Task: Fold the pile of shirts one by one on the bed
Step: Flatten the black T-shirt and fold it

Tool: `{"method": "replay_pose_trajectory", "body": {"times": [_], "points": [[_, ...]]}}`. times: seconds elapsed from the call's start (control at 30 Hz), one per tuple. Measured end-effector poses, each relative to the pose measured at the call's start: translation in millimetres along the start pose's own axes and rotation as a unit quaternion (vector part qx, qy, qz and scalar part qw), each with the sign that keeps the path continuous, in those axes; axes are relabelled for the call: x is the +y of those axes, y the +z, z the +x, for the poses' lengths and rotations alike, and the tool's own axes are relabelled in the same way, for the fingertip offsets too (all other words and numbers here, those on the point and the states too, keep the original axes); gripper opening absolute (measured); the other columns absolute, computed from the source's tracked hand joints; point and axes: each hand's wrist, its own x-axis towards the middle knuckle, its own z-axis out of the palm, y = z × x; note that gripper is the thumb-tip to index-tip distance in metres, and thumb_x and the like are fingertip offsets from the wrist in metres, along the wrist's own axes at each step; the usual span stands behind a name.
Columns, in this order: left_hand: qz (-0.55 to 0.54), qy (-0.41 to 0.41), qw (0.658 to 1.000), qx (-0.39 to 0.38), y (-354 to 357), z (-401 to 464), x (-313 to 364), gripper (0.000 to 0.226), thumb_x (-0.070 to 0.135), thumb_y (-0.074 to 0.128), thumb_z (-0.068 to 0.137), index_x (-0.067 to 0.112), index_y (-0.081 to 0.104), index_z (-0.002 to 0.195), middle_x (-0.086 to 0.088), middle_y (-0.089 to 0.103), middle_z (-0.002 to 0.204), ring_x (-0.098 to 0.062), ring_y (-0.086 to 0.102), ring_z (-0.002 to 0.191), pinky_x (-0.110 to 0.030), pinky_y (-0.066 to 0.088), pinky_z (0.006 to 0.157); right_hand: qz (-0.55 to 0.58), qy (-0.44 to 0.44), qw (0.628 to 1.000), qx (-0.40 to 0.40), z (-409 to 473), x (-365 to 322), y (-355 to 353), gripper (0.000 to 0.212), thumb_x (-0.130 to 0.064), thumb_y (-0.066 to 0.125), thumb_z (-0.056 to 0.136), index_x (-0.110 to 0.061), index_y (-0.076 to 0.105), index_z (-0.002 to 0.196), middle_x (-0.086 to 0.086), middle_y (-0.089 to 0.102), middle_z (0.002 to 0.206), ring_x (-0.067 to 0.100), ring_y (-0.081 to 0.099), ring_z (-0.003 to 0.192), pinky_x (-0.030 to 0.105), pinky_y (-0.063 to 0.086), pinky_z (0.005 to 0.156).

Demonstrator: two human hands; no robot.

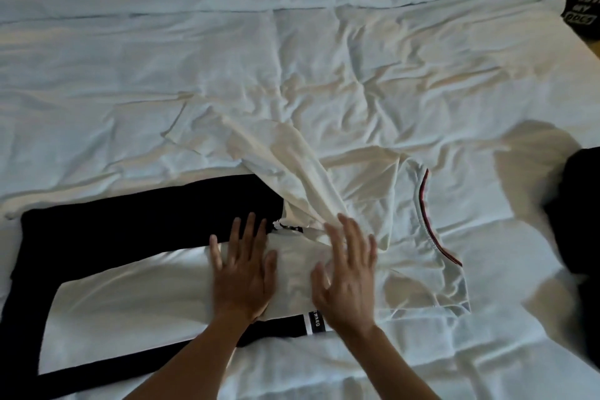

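Right now, the head view looks down on a white, wrinkled bed [292, 58], where a white and black shirt [162, 295] lies spread flat along the near edge, toward the left corner. Its collar [425, 230], trimmed in dark red, points to the right, and one white sleeve [285, 166] is folded over the body, running from the middle of the bed down toward the hands. A black band with small white lettering [316, 323] crosses the shirt close to the near edge. The left hand [242, 269] lies flat on the shirt with fingers straight and spread, pressing the cloth where black meets white. The right hand [349, 276] is just beside it, fingers wide and straight, holding nothing, its fingertips at the end of the folded sleeve. At the right edge of the bed lies a dark garment [578, 204], blurred, and another dark cloth with white print [581, 10] sits at the far right corner.
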Motion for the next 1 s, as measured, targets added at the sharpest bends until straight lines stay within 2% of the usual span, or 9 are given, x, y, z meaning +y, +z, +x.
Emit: {"method": "replay_pose_trajectory", "body": {"times": [0.2,0.3,0.37,0.43,0.5,0.53,0.8,0.9,1.0], "points": [[-0.019,0.017,0.999,0.027,-9.7,7.3,-0.2,0.051,0.038,0.049,0.093,0.018,0.057,0.139,-0.002,0.049,0.150,-0.023,0.044,0.140,-0.059,0.029,0.111,-0.079,0.000,0.987,-0.136,-21.8,-0.1,35.6,0.073,-0.039,0.040,0.091,-0.016,0.019,0.157,0.000,0.008,0.166,0.019,0.008,0.153,0.057,0.015,0.118],[-0.169,-0.146,0.975,0.004,-44.7,42.5,7.4,0.042,0.043,0.044,0.085,0.023,0.066,0.114,0.004,0.067,0.119,-0.021,0.059,0.113,-0.045,0.035,0.100,-0.089,-0.002,0.984,-0.153,-21.0,0.9,37.4,0.078,-0.039,0.043,0.088,-0.015,0.018,0.157,0.001,0.006,0.166,0.020,0.006,0.153,0.057,0.012,0.119],[-0.325,-0.351,0.878,0.009,-64.9,84.1,12.0,0.039,0.043,0.046,0.086,0.016,0.068,0.104,0.000,0.070,0.102,-0.025,0.063,0.099,-0.038,0.044,0.088,-0.089,0.005,0.983,-0.158,-20.7,0.8,39.6,0.078,-0.039,0.043,0.086,-0.015,0.020,0.157,0.001,0.008,0.166,0.020,0.006,0.153,0.057,0.013,0.119],[-0.451,-0.521,0.724,-0.024,-73.1,126.1,7.2,0.043,0.048,0.053,0.086,0.010,0.069,0.096,-0.005,0.071,0.091,-0.027,0.067,0.085,-0.035,0.052,0.073,-0.092,0.008,0.983,-0.156,-21.9,1.6,41.4,0.078,-0.040,0.042,0.086,-0.015,0.022,0.157,0.001,0.009,0.166,0.019,0.007,0.153,0.057,0.015,0.119],[-0.536,-0.580,0.610,-0.063,-77.9,154.9,3.4,0.044,0.048,0.062,0.082,0.007,0.067,0.094,-0.006,0.070,0.084,-0.022,0.063,0.071,-0.034,0.048,0.058,-0.094,0.006,0.983,-0.155,-22.4,2.8,42.5,0.077,-0.040,0.041,0.086,-0.015,0.022,0.156,0.000,0.009,0.166,0.019,0.008,0.153,0.057,0.015,0.119],[-0.547,-0.586,0.593,-0.076,-77.1,165.8,0.9,0.045,0.048,0.065,0.080,0.006,0.067,0.096,-0.005,0.070,0.084,-0.021,0.063,0.070,-0.033,0.047,0.057,-0.096,0.005,0.983,-0.156,-22.0,3.2,43.1,0.077,-0.040,0.041,0.086,-0.015,0.022,0.157,0.000,0.009,0.166,0.019,0.008,0.153,0.058,0.015,0.119],[-0.438,-0.482,0.727,-0.216,-68.0,189.7,5.2,0.023,0.027,0.077,0.076,0.008,0.071,0.089,0.000,0.069,0.070,-0.015,0.064,0.059,-0.029,0.049,0.051,-0.094,0.007,0.984,-0.152,-21.7,5.1,47.8,0.078,-0.039,0.042,0.084,-0.014,0.026,0.156,0.001,0.013,0.165,0.020,0.012,0.152,0.058,0.015,0.118],[-0.471,-0.494,0.697,-0.220,-65.9,196.1,5.5,0.009,0.016,0.071,0.082,0.011,0.068,0.088,0.001,0.064,0.068,-0.013,0.057,0.057,-0.028,0.048,0.048,-0.098,0.005,0.983,-0.155,-21.8,5.3,48.0,0.078,-0.039,0.042,0.084,-0.014,0.025,0.156,0.001,0.013,0.165,0.021,0.011,0.152,0.059,0.016,0.118],[-0.561,-0.482,0.667,-0.087,-76.9,189.2,18.8,0.017,0.019,0.065,0.092,0.013,0.058,0.078,-0.003,0.059,0.074,-0.014,0.055,0.064,-0.032,0.054,0.064,-0.092,0.010,0.983,-0.156,-21.7,4.2,46.8,0.078,-0.040,0.041,0.084,-0.015,0.023,0.156,0.001,0.012,0.166,0.020,0.010,0.153,0.059,0.017,0.118]]}}
